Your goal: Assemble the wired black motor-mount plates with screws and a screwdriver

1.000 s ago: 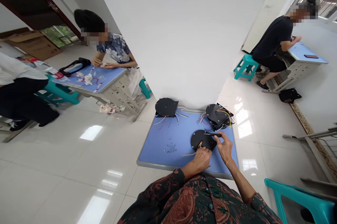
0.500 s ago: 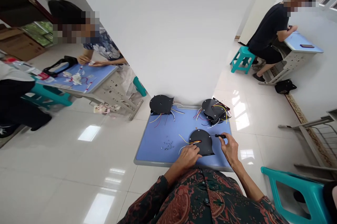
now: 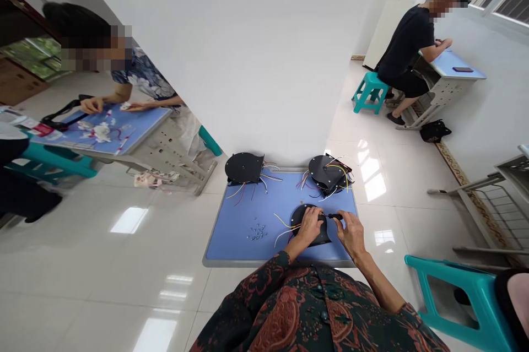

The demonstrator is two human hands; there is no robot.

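Note:
A black round plate (image 3: 300, 213) with yellow and white wires lies on the blue table (image 3: 264, 214) in front of me. My left hand (image 3: 309, 226) lies on top of the plate, fingers curled over it. My right hand (image 3: 350, 232) pinches a small black-handled screwdriver (image 3: 333, 216), whose tip points left onto the plate. A cluster of small screws (image 3: 256, 231) lies loose to the left of the plate.
Two more black wired discs sit at the table's far edge, one at the left (image 3: 243, 167) and a stack at the right (image 3: 328, 171). A teal stool (image 3: 458, 297) stands at my right. Other people work at tables at the left and far right.
My left hand has slid from the plate's near-left edge up onto its top. The right hand with the screwdriver has moved in closer to the plate. The view has shifted.

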